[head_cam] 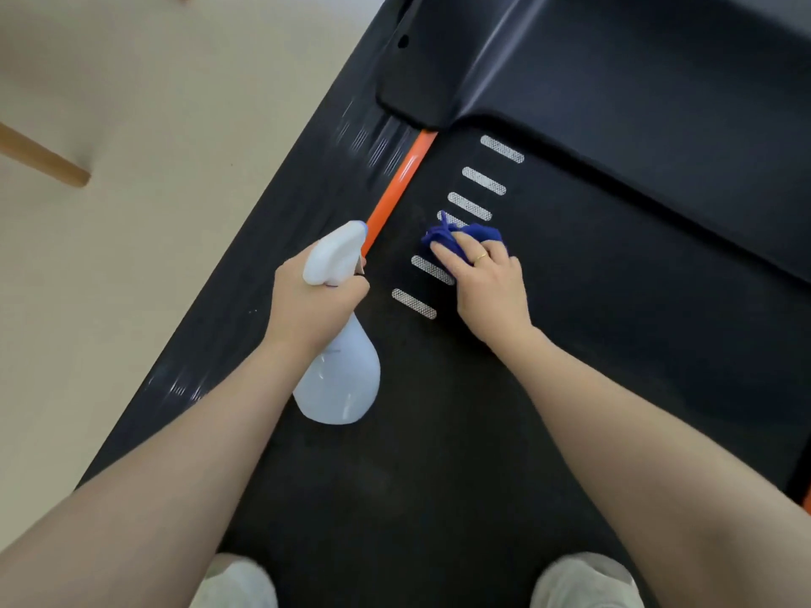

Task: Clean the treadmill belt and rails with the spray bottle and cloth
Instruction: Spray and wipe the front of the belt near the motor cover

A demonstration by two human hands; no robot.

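My left hand grips the neck of a white spray bottle, whose nozzle points toward the orange strip along the left rail. My right hand presses a bunched blue cloth onto the black treadmill belt, on top of a row of white dashes. The fingers lie over the cloth, and a ring shows on one finger. Most of the cloth is hidden under the hand.
The black motor cover rises at the belt's far end. Beige floor lies to the left, with a wooden furniture leg on it. My knees in light trousers sit on the belt at the bottom edge.
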